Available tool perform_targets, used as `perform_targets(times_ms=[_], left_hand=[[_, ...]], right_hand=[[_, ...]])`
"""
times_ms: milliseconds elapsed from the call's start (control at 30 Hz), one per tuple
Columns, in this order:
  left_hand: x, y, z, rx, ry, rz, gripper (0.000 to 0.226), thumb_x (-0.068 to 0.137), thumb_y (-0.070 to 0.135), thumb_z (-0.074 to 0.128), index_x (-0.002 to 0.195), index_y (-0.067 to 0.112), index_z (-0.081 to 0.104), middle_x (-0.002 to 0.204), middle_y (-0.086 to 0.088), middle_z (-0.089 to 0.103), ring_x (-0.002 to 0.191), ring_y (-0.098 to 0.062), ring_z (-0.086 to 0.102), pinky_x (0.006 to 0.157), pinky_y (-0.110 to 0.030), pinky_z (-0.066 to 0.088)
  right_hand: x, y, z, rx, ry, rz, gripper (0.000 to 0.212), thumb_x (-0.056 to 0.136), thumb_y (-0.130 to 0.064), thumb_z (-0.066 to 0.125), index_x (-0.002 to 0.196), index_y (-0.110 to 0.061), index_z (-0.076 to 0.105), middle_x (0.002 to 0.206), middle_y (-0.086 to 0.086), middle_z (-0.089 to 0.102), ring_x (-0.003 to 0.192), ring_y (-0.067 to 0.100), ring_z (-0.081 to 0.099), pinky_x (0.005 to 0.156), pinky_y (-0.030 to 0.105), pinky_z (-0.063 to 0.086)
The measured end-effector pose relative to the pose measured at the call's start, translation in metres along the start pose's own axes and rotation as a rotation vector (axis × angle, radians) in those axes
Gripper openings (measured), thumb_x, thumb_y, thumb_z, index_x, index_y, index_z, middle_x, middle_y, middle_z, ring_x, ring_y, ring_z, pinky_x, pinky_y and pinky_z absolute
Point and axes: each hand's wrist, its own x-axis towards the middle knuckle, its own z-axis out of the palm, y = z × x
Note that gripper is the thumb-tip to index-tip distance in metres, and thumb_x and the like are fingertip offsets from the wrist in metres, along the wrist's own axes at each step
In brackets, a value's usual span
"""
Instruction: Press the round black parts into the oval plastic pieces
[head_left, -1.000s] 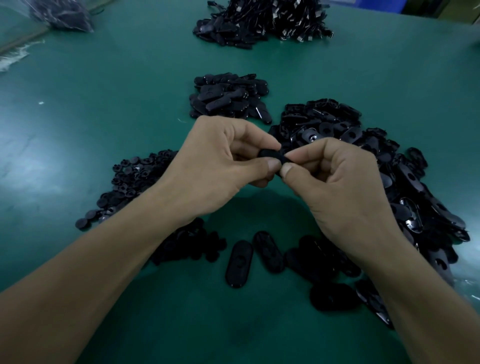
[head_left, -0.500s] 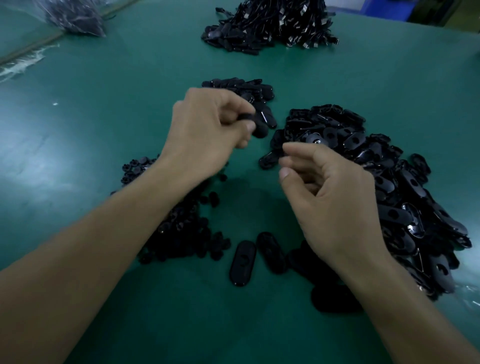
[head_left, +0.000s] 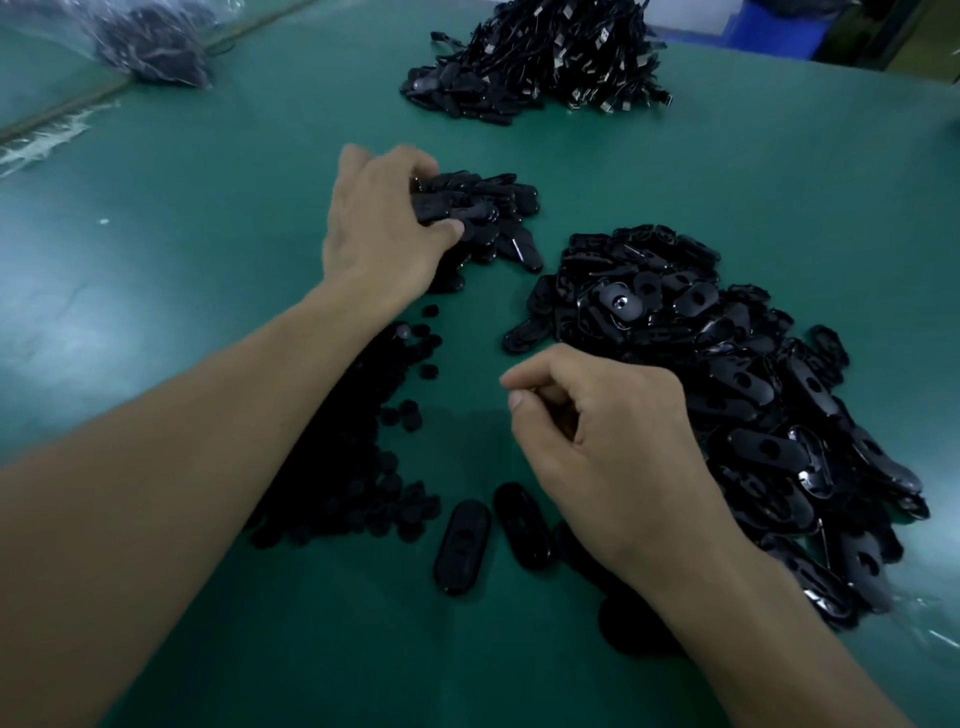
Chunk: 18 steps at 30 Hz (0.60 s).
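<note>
— Which step is this?
— Setting a piece down, I'd judge. On the green worktop (head_left: 208, 218), the heap of small round black plastic parts (head_left: 358, 447) lies under the forearm, behind the left grip. The left hand (head_left: 384, 234) reaches forward, its grip closed round one black oval plastic piece (head_left: 432, 207), which sits at the near edge of the small pile of black ovals (head_left: 498, 208).
— And the other hand?
— A loose black oval (head_left: 462, 540) lies just left of its wrist. The right hand (head_left: 608, 441) hovers, its grip narrow and loosely curled, with nothing visible in it. Beyond and right of it spreads the big heap of glossy black oval shells (head_left: 753, 415), each with a hole at the middle.
— Next?
— Probably letting go, then taking a fresh shell and a round part — hole and part need lining up squarely before pressing.
</note>
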Motion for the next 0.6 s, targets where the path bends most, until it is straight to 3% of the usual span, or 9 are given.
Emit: perform_targets(times_ms=[100, 167, 233, 333, 400, 600], left_hand=[[-0.014, 0.020, -0.001, 0.022, -0.027, 0.117, 0.013, 0.086, 0.042, 0.072, 0.097, 0.035, 0.067, 0.101, 0.012, 0.055, 0.092, -0.007, 0.054, 0.074, -0.032, 0.048], [-0.025, 0.036, 0.000, 0.039, -0.136, 0.176, 0.011, 0.086, 0.045, 0.069, 0.084, 0.035, 0.067, 0.083, 0.018, 0.060, 0.086, -0.009, 0.062, 0.074, -0.035, 0.055], [-0.032, 0.044, 0.006, 0.095, -0.245, 0.199, 0.017, 0.086, 0.048, 0.068, 0.090, 0.032, 0.070, 0.083, 0.020, 0.059, 0.093, -0.013, 0.063, 0.077, -0.036, 0.055], [-0.038, 0.046, 0.016, 0.166, -0.339, 0.180, 0.036, 0.087, 0.049, 0.068, 0.113, 0.024, 0.070, 0.108, 0.007, 0.066, 0.109, -0.018, 0.061, 0.086, -0.038, 0.054], [-0.040, 0.043, 0.019, 0.170, -0.356, 0.153, 0.038, 0.089, 0.046, 0.067, 0.119, 0.022, 0.069, 0.114, 0.004, 0.068, 0.112, -0.019, 0.060, 0.089, -0.041, 0.054], [-0.040, 0.042, 0.017, 0.082, -0.354, 0.116, 0.008, 0.090, 0.028, 0.071, 0.093, 0.022, 0.076, 0.088, 0.006, 0.070, 0.096, -0.020, 0.066, 0.085, -0.043, 0.057]], right_hand=[[-0.001, 0.000, 0.000, 0.009, -0.002, -0.001, 0.011, 0.093, -0.022, 0.061, 0.096, -0.021, 0.071, 0.068, -0.018, 0.058, 0.059, 0.002, 0.053, 0.051, 0.019, 0.045], [-0.001, 0.001, -0.001, 0.012, -0.001, 0.007, 0.012, 0.092, -0.022, 0.061, 0.096, -0.022, 0.072, 0.068, -0.018, 0.059, 0.059, 0.003, 0.054, 0.052, 0.022, 0.047], [-0.001, 0.000, -0.001, 0.015, -0.008, 0.019, 0.012, 0.092, -0.022, 0.061, 0.097, -0.022, 0.072, 0.071, -0.017, 0.062, 0.059, 0.003, 0.055, 0.054, 0.026, 0.050], [-0.002, 0.000, -0.002, 0.017, -0.008, 0.023, 0.011, 0.092, -0.022, 0.061, 0.097, -0.022, 0.072, 0.072, -0.015, 0.064, 0.060, 0.005, 0.057, 0.055, 0.033, 0.053], [-0.002, -0.001, -0.002, 0.018, -0.005, 0.022, 0.011, 0.092, -0.021, 0.062, 0.096, -0.022, 0.072, 0.070, -0.014, 0.063, 0.060, 0.006, 0.058, 0.055, 0.034, 0.052], [-0.002, -0.001, 0.000, 0.001, -0.002, 0.016, 0.012, 0.092, -0.021, 0.062, 0.096, -0.022, 0.073, 0.072, -0.016, 0.063, 0.062, 0.004, 0.058, 0.057, 0.029, 0.052]])
